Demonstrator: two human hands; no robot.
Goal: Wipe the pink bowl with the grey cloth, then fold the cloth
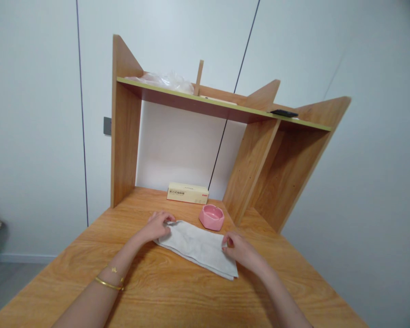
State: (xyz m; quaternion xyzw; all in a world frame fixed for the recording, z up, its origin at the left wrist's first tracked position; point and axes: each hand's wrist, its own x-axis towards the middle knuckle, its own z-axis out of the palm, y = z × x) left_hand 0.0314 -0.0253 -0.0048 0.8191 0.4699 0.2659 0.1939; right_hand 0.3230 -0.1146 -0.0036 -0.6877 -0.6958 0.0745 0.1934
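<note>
A folded white cloth (198,246) lies flat on the wooden desk (157,291). My left hand (159,226) pinches the cloth's far left corner with curled fingers. My right hand (239,248) pinches the cloth's right edge, fingers closed on the fabric. Gold bracelets circle my left wrist. A pink ceramic bowl (212,217) sits just behind the cloth, between my hands.
A long yellow-white box (187,193) rests at the back of the desk under a wooden hutch shelf (222,107). On the shelf lie a crumpled clear plastic bag (167,81) and a dark flat object (284,112). White wall panels stand behind.
</note>
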